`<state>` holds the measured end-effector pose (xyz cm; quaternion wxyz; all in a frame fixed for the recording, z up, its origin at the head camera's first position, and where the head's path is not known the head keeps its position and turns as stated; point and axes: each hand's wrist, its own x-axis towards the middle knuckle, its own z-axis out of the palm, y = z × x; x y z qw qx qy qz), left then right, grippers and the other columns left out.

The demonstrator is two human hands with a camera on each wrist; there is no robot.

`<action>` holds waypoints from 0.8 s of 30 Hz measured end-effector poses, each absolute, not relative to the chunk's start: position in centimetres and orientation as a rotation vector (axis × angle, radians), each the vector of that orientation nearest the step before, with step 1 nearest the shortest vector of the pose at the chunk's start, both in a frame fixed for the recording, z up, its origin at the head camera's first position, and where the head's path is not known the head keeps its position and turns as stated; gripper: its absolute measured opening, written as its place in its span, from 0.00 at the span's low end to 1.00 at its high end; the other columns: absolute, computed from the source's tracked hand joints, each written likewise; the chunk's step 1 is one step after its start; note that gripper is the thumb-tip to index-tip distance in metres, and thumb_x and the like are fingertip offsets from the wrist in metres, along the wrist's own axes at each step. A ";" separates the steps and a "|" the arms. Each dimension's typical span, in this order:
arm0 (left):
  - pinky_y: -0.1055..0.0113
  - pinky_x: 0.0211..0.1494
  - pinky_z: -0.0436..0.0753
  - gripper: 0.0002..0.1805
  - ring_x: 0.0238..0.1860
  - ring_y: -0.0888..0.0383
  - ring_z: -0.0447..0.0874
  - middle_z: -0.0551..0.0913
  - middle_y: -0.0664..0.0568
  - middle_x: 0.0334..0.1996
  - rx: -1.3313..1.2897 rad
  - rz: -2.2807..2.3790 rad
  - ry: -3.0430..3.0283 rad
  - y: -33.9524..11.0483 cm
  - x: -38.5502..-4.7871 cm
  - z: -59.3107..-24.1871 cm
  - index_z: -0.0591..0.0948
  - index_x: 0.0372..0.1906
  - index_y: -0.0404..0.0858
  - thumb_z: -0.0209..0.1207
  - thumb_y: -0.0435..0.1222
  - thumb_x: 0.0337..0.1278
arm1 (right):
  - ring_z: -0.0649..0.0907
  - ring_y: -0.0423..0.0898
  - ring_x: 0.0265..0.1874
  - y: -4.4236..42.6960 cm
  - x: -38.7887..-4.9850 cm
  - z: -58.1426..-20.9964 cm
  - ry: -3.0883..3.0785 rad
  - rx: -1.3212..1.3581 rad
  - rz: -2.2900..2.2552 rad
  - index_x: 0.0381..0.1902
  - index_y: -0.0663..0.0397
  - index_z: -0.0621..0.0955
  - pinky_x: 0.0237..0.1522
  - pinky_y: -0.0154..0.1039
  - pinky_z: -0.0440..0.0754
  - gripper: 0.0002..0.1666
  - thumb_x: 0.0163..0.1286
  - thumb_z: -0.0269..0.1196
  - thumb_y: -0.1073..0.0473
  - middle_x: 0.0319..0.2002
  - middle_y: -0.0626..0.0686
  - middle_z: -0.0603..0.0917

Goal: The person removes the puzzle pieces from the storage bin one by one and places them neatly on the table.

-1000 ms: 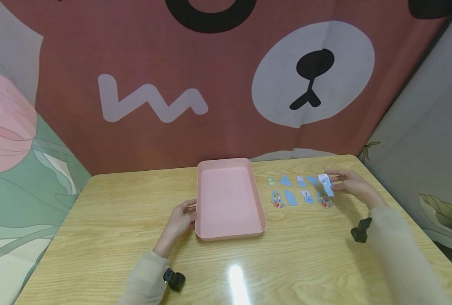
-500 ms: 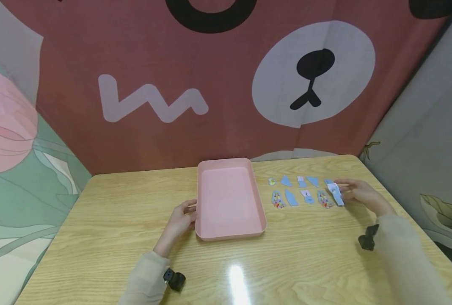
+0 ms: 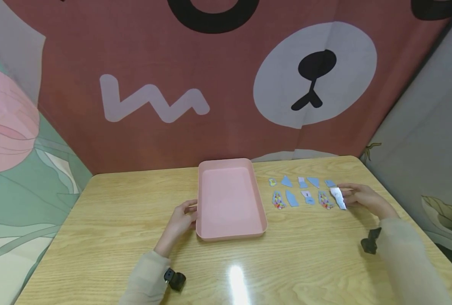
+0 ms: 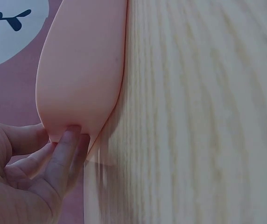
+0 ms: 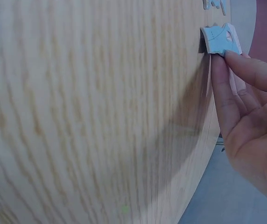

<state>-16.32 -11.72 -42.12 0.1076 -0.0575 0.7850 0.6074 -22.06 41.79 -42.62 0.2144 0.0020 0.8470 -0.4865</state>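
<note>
My right hand [image 3: 367, 200] pinches a flat puzzle piece [image 3: 338, 198] between thumb and fingers, low above or touching the table at the right end of the rows. In the right wrist view the piece [image 5: 217, 40] shows a light blue face with a pale edge. My left hand [image 3: 180, 218] touches the left outer wall of a pink tray [image 3: 230, 199] with its fingers. The left wrist view has a fingertip pressed against the tray's wall [image 4: 84, 84]. Left of the held piece lie a multicoloured piece [image 3: 325, 200] and a small blue piece [image 3: 329, 183].
Further flat pieces lie in two rows right of the tray, including a blue one [image 3: 291, 198], a blue-and-white one [image 3: 307, 197] and a multicoloured one [image 3: 278, 200]. A cloth with a bear print [image 3: 153, 144] hangs behind the wooden table [image 3: 134, 203].
My right hand has moved right and slightly nearer, carrying the puzzle piece from above the rows to their right end, where it tilts. My left hand and the tray stay in place.
</note>
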 end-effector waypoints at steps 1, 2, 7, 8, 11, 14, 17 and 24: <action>0.56 0.45 0.88 0.24 0.47 0.44 0.82 0.73 0.25 0.56 -0.169 1.787 2.312 -11.7 -16.3 -42.1 0.66 0.65 0.25 0.47 0.23 0.64 | 0.80 0.27 0.40 41.8 -22.1 -42.6 2.345 0.009 -1.349 0.71 0.77 0.49 0.45 0.31 0.84 0.42 0.65 0.56 0.68 0.62 0.72 0.70; 0.56 0.45 0.88 0.24 0.47 0.45 0.82 0.73 0.25 0.56 -0.170 1.787 2.313 -11.7 -16.3 -42.2 0.66 0.65 0.25 0.47 0.23 0.64 | 0.80 0.27 0.39 41.8 -22.1 -42.5 2.345 0.012 -1.344 0.70 0.77 0.49 0.45 0.32 0.84 0.42 0.66 0.56 0.68 0.61 0.71 0.71; 0.56 0.45 0.88 0.23 0.48 0.43 0.82 0.73 0.25 0.56 -0.175 1.775 2.318 -11.7 -16.4 -42.1 0.66 0.65 0.26 0.47 0.24 0.65 | 0.79 0.26 0.38 41.6 -22.0 -42.2 2.363 0.031 -1.306 0.70 0.78 0.50 0.43 0.30 0.84 0.41 0.66 0.56 0.68 0.60 0.73 0.70; 0.56 0.45 0.88 0.23 0.49 0.43 0.82 0.73 0.25 0.56 -0.176 1.774 2.319 -11.7 -16.4 -42.1 0.66 0.65 0.26 0.47 0.24 0.65 | 0.78 0.26 0.38 41.5 -22.0 -42.2 2.374 0.032 -1.292 0.70 0.79 0.50 0.43 0.30 0.84 0.41 0.66 0.56 0.68 0.61 0.74 0.69; 0.56 0.45 0.88 0.24 0.49 0.43 0.82 0.74 0.26 0.56 -0.182 1.769 2.321 -11.7 -16.4 -42.2 0.66 0.65 0.26 0.47 0.23 0.64 | 0.78 0.26 0.36 41.4 -22.0 -42.2 2.402 0.041 -1.268 0.68 0.80 0.53 0.40 0.29 0.84 0.40 0.65 0.57 0.68 0.59 0.75 0.71; 0.57 0.45 0.88 0.24 0.48 0.44 0.82 0.74 0.25 0.56 -0.184 1.772 2.319 -11.8 -16.4 -42.3 0.66 0.65 0.26 0.47 0.23 0.64 | 0.77 0.25 0.35 41.2 -22.0 -42.2 2.439 0.060 -1.219 0.66 0.82 0.54 0.39 0.28 0.83 0.39 0.64 0.58 0.68 0.60 0.79 0.69; 0.57 0.45 0.88 0.24 0.47 0.46 0.82 0.73 0.25 0.56 -0.184 1.782 2.308 -11.8 -16.4 -42.2 0.66 0.65 0.25 0.47 0.22 0.63 | 0.77 0.25 0.35 41.0 -22.0 -42.1 2.466 0.076 -1.177 0.66 0.81 0.55 0.39 0.28 0.83 0.39 0.64 0.59 0.67 0.61 0.79 0.67; 0.57 0.46 0.88 0.24 0.47 0.47 0.82 0.73 0.26 0.57 -0.186 1.786 2.300 -11.8 -16.4 -42.2 0.66 0.65 0.26 0.47 0.23 0.64 | 0.77 0.27 0.37 40.6 -21.9 -41.8 2.468 0.051 -1.152 0.67 0.80 0.56 0.43 0.30 0.82 0.37 0.67 0.56 0.65 0.63 0.80 0.63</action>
